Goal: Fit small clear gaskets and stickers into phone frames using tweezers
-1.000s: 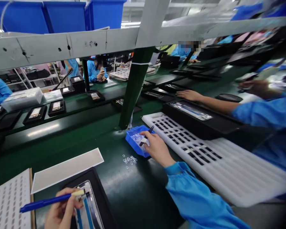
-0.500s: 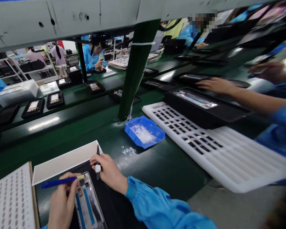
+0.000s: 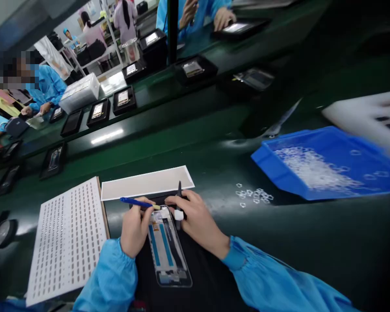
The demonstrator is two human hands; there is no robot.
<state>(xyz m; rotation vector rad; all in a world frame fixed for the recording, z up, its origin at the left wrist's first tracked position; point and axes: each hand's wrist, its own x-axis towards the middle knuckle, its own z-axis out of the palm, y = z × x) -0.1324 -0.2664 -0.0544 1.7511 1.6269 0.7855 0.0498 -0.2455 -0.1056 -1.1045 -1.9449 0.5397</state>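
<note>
My left hand [image 3: 134,227] is closed on a blue pen-like tool [image 3: 138,203] with a pale yellow tip. That tip is at the top end of a phone frame [image 3: 169,251] with two blue strips, which lies on a black mat [image 3: 211,277]. On the frame's right side, my right hand [image 3: 199,221] holds dark tweezers [image 3: 178,208] upright, with a white piece around them. The tweezers' lower ends are near the frame's upper right edge; whether they touch it I cannot tell.
A white sheet with rows of small parts [image 3: 68,242] lies left, a pale card [image 3: 146,184] behind the mat. To the right are small clear rings [image 3: 255,195] and a blue bin [image 3: 299,173] of rings. Black trays [image 3: 53,160] line the far belt; people work beyond.
The view has swung left and tilted, so the bench items appear shifted right. My left hand's tool tip has moved to the frame's top edge. Both hands still hold their tools.
</note>
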